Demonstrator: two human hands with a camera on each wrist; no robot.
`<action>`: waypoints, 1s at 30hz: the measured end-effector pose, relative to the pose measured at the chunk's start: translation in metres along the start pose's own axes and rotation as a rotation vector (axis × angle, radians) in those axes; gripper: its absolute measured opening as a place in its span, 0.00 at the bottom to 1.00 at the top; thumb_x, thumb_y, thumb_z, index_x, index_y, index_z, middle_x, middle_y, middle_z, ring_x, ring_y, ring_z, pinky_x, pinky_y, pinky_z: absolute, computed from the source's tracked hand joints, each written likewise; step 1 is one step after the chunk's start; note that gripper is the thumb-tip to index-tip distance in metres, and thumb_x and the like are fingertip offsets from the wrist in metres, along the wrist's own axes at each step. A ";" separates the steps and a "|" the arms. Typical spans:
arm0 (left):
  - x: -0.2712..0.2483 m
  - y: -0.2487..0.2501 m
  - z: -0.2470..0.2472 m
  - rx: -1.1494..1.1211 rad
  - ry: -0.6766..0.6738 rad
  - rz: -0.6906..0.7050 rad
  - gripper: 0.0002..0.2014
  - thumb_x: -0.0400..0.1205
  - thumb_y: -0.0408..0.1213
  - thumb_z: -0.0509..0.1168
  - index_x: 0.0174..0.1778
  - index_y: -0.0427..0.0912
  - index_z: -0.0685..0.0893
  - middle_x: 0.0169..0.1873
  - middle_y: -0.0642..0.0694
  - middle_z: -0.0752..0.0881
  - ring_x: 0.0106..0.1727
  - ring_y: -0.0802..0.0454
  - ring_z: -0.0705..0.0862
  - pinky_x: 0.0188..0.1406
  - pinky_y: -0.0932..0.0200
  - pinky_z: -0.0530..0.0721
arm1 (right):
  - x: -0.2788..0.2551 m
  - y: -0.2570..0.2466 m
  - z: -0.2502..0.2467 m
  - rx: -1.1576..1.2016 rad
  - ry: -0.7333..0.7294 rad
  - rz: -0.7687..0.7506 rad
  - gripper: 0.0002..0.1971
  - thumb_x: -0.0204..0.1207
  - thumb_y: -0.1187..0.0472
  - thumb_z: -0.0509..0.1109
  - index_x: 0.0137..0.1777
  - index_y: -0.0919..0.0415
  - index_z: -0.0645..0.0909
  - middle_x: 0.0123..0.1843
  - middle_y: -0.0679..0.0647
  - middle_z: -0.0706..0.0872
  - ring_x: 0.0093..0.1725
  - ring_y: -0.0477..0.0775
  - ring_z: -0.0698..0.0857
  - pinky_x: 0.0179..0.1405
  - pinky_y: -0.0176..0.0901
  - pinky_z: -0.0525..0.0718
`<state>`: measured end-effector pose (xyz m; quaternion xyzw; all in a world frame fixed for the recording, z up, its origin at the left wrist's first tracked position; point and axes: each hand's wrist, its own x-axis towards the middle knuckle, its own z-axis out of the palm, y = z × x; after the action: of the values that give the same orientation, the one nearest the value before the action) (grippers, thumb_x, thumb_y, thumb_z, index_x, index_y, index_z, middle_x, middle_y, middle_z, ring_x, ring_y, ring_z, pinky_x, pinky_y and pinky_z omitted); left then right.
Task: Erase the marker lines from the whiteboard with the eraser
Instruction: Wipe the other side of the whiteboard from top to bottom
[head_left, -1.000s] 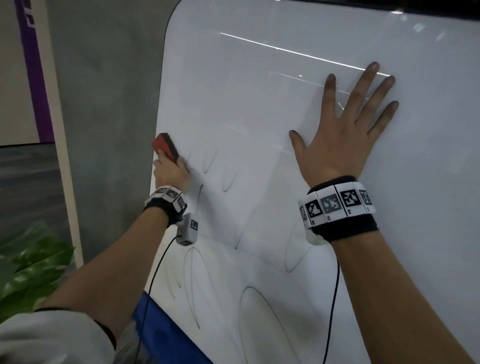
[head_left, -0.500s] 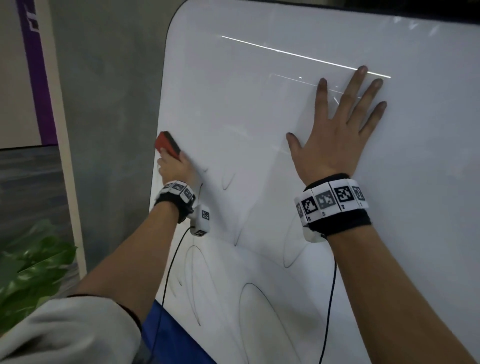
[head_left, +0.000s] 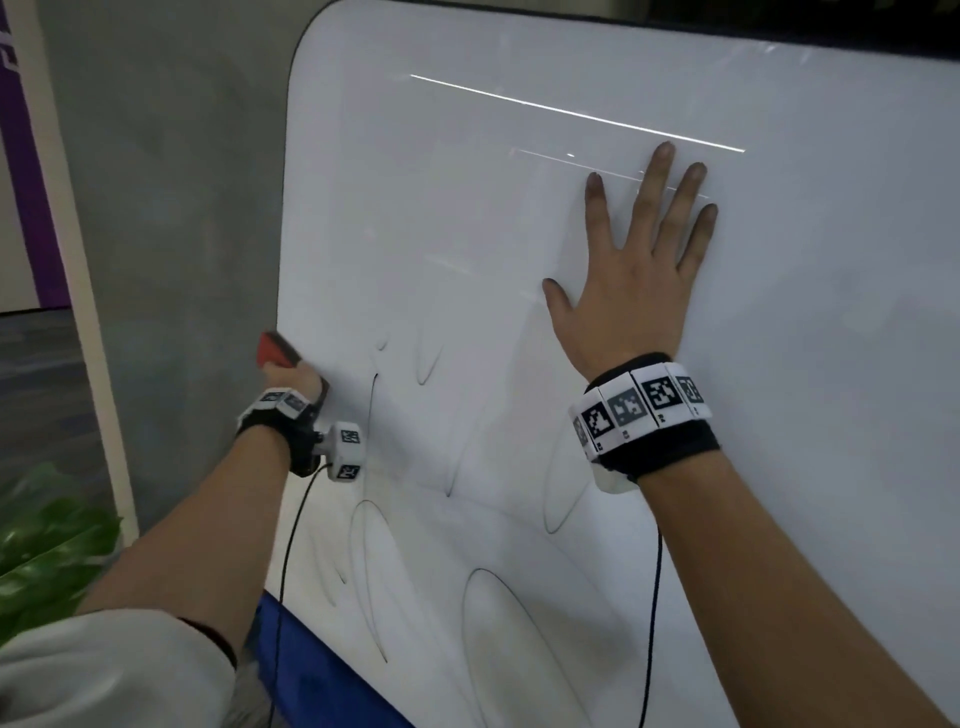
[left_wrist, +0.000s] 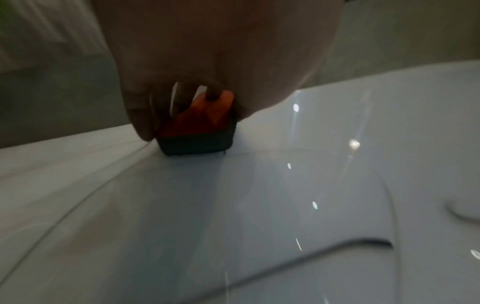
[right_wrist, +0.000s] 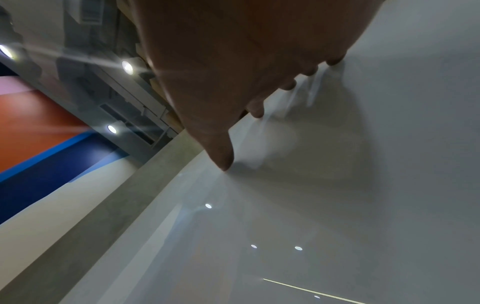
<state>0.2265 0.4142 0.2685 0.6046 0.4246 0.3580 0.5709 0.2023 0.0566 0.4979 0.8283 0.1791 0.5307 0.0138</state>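
Note:
A white whiteboard (head_left: 467, 218) fills most of the head view, with thin dark marker loops (head_left: 371, 566) across its lower half. My left hand (head_left: 296, 379) grips a red eraser (head_left: 275, 351) with a dark felt pad at the board's left edge. In the left wrist view the eraser (left_wrist: 197, 131) has its felt pressed on the board (left_wrist: 285, 205), fingers curled round it. My right hand (head_left: 636, 280) lies flat on the board's upper middle, fingers spread; the right wrist view shows its fingertips (right_wrist: 223, 158) touching the board (right_wrist: 337, 205).
A grey wall (head_left: 171, 208) stands left of the board. Green leaves (head_left: 47, 551) sit at the lower left. A blue surface (head_left: 317, 686) shows below the board's lower edge. Cables hang from both wrist cameras.
My left hand has slid the eraser down and slightly left along the board's left edge; faint strokes beside it have thinned. The right hand stays flat on the board.

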 end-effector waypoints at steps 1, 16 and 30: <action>0.004 -0.001 -0.001 -0.033 -0.006 -0.020 0.33 0.82 0.40 0.60 0.83 0.31 0.64 0.72 0.24 0.79 0.71 0.23 0.81 0.75 0.36 0.77 | 0.000 0.000 0.000 -0.002 0.000 -0.003 0.47 0.78 0.35 0.68 0.91 0.51 0.51 0.91 0.71 0.43 0.89 0.77 0.44 0.87 0.73 0.45; -0.104 -0.001 0.020 0.162 0.095 0.241 0.32 0.91 0.46 0.57 0.90 0.43 0.57 0.72 0.28 0.76 0.68 0.26 0.78 0.68 0.36 0.76 | -0.006 0.005 -0.007 -0.054 -0.048 -0.047 0.48 0.77 0.36 0.71 0.91 0.49 0.52 0.91 0.69 0.41 0.89 0.75 0.44 0.88 0.71 0.46; -0.134 0.034 0.014 0.204 0.035 0.285 0.32 0.91 0.47 0.57 0.90 0.44 0.56 0.74 0.34 0.75 0.71 0.30 0.78 0.68 0.40 0.76 | -0.019 0.032 -0.018 0.073 -0.139 -0.177 0.41 0.78 0.46 0.73 0.89 0.50 0.62 0.92 0.63 0.42 0.90 0.71 0.42 0.89 0.67 0.44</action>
<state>0.1915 0.2857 0.3080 0.7070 0.3787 0.4008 0.4428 0.1879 0.0178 0.4958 0.8439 0.2695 0.4619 0.0427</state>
